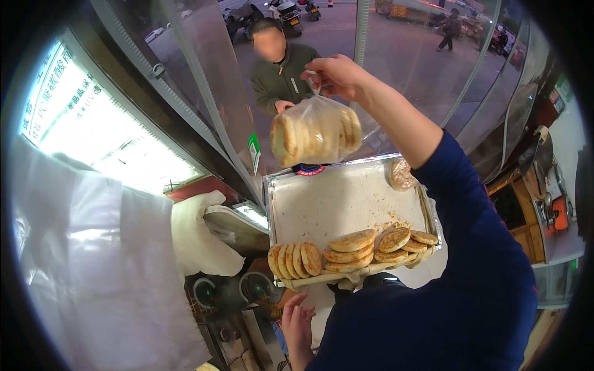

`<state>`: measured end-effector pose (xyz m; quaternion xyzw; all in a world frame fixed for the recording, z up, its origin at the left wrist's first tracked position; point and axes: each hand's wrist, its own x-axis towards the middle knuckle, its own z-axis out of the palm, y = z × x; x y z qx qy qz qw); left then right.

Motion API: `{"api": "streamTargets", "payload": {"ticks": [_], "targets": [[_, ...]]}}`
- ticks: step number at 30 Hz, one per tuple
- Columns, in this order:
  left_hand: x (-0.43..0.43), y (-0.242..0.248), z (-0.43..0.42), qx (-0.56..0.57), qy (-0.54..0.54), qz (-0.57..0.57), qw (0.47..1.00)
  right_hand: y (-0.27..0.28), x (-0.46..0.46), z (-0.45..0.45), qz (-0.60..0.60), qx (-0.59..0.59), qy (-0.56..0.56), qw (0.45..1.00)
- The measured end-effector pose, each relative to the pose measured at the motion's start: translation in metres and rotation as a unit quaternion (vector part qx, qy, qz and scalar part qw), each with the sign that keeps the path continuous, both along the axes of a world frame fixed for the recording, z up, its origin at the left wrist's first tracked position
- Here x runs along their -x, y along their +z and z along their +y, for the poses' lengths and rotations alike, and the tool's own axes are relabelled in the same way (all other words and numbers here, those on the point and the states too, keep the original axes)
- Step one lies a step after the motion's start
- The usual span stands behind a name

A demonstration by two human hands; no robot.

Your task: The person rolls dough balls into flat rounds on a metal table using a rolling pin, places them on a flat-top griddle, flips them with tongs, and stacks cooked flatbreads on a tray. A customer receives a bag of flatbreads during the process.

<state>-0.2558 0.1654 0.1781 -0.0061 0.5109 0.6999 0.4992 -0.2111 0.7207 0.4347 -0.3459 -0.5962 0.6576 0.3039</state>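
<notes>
My right hand is raised beyond the far edge of the tray, gripping the gathered top of a clear plastic bag. Round flatbreads fill the bag, which hangs in front of a person across the counter. Low and close to my body, my left hand holds nothing, its fingers bent and slightly apart. Between my hands lies a shallow cloth-lined tray. Along its near edge are flatbreads: a row on edge, a stack and a looser pile. Crumbs dot the lining.
A small bagged item sits in the tray's far right corner. Clear curtain panels hang beyond the counter. At left are a lit sign, a plastic sheet and a rolled cloth. Dials show below.
</notes>
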Motion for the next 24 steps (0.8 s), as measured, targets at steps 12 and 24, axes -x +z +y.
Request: {"api": "streamTargets", "payload": {"ticks": [12, 24], "targets": [[-0.046, -0.022, -0.062, 0.09, 0.119, 0.03, 0.988, -0.086, 0.086, 0.103, 0.036, 0.075, -0.116, 0.99], [-0.148, -0.069, -0.133, 0.319, 0.142, 0.063, 0.935, -0.249, 0.11, 0.182, -0.079, 0.023, -0.349, 0.933]]}}
